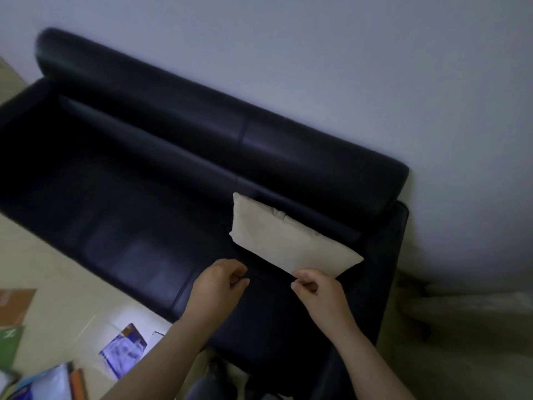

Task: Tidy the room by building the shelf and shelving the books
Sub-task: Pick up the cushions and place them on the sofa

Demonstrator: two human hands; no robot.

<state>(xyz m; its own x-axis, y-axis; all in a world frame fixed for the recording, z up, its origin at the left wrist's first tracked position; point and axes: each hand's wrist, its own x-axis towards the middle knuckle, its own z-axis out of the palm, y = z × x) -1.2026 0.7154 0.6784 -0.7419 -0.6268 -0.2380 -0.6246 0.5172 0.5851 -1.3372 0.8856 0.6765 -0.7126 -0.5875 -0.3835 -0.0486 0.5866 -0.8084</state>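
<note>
Both forearms reach forward, left hand (219, 284) and right hand (318, 290) apart, fingers (238, 273) loosely curled toward each other.

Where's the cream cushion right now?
Head view, right of centre: the cream cushion leans against the backrest on the dark sofa seat, near its right armrest, just beyond the right hand.

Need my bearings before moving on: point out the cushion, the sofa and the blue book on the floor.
cushion (288, 241), head view, middle of its face.
sofa (202, 131), head view, top of backrest.
blue book (124, 352), head view, its cover.
</note>
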